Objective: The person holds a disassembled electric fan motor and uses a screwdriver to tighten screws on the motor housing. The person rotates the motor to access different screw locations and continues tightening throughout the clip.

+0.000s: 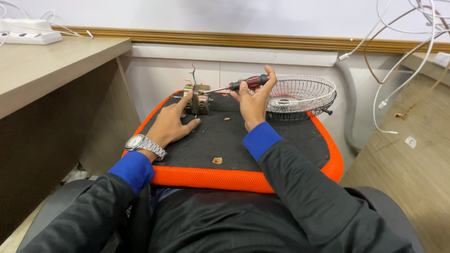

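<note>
Sideways is how the screwdriver (236, 85) lies: its long axis runs nearly level, the red-and-black handle clasped in the curled fingers of the right hand (253, 100), the thin metal shaft reaching left from those fingers to the small motor (198, 99). The tip meets the motor's near-right face, though the exact contact spot is too small to make out. The left hand (169, 123) rests flat on the black pad (281, 140), fingers loosely spread, forefinger stretched up against the motor's left side, gripping nothing. A wristwatch (143, 145) sits on that wrist. Green and red wires rise from the motor's top; its far side is hidden. Just right of the right hand's knuckles lies a white wire fan guard (302, 96), partly over the pad's orange rim. Small scraps dot the pad below the fingers, with open black surface toward the near edge. A wooden desk (51, 70) stands well left of the left fingers.
</note>
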